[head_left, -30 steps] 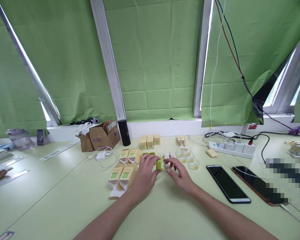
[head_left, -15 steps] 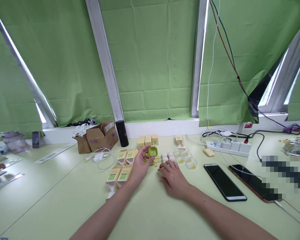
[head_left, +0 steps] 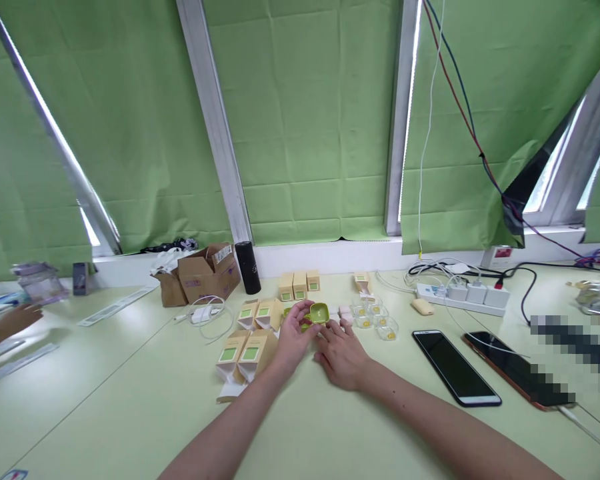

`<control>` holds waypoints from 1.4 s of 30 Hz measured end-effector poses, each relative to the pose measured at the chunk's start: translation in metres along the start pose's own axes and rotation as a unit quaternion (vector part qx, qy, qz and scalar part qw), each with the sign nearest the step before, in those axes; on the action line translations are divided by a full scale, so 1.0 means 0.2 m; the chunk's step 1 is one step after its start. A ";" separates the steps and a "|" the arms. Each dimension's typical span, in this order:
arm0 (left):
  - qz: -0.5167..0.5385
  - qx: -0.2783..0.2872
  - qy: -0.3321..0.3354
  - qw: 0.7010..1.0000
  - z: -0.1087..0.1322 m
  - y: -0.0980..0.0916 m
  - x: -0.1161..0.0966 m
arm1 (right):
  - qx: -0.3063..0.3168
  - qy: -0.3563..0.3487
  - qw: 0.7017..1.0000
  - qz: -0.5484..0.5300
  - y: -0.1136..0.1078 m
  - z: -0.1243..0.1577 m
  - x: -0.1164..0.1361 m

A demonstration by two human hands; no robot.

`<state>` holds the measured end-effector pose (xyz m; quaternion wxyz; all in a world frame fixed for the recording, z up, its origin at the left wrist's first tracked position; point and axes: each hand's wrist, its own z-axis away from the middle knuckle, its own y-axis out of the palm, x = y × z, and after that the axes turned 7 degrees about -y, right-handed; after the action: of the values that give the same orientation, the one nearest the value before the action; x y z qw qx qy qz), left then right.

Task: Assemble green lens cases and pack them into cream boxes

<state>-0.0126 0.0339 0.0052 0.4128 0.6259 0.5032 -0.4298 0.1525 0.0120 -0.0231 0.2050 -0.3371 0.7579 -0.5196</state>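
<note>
A small green square cup (head_left: 319,313) is held up between the thumb and fingers of my left hand (head_left: 296,340), with its open side facing me. My right hand (head_left: 344,353) is right beside it, low over the table, with its fingers curled down and together just below the cup; what they pinch, if anything, is hidden. Part of another green piece (head_left: 305,327) shows behind my left fingers. Pale pink blocks (head_left: 345,312) stand just beyond my right fingertips. Clear plastic cups (head_left: 375,312) with yellow inside are grouped to the right.
Cream boxes with green labels (head_left: 253,352) stand left of my hands, and more cream boxes (head_left: 300,285) at the back. A cardboard carton (head_left: 207,273), a black cylinder (head_left: 247,268), a power strip (head_left: 460,297) and two phones (head_left: 455,367) lie around. Another person's hand (head_left: 17,320) is at far left.
My left hand has moved right with the green cup, closer to my right hand. Small yellow pieces seen before between the hands are now covered. The other person's hand has reached further in.
</note>
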 end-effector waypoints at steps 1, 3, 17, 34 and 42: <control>-0.005 0.001 0.002 1.000 0.00 0.00 0.00 | 0.000 0.005 1.000 -0.001 0.01 -0.01 0.00; -0.014 -0.001 0.011 1.000 0.00 0.00 0.00 | 0.002 0.009 1.000 -0.002 0.02 -0.02 -0.01; -0.070 -0.036 0.026 0.997 0.02 0.01 -0.03 | -0.133 -0.064 0.988 0.039 0.02 0.01 -0.04; -0.118 -0.028 0.018 0.992 0.05 0.03 0.02 | -0.349 0.116 0.834 -0.411 -0.11 0.13 -0.08; -0.125 -0.023 0.022 0.992 0.07 0.06 0.04 | -0.336 0.245 0.709 -0.570 -0.09 0.12 -0.14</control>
<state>-0.0020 0.0214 -0.0057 0.3587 0.5574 0.5962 -0.4529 0.1922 0.0122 -0.0157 -0.4497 -0.6125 0.5698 -0.3130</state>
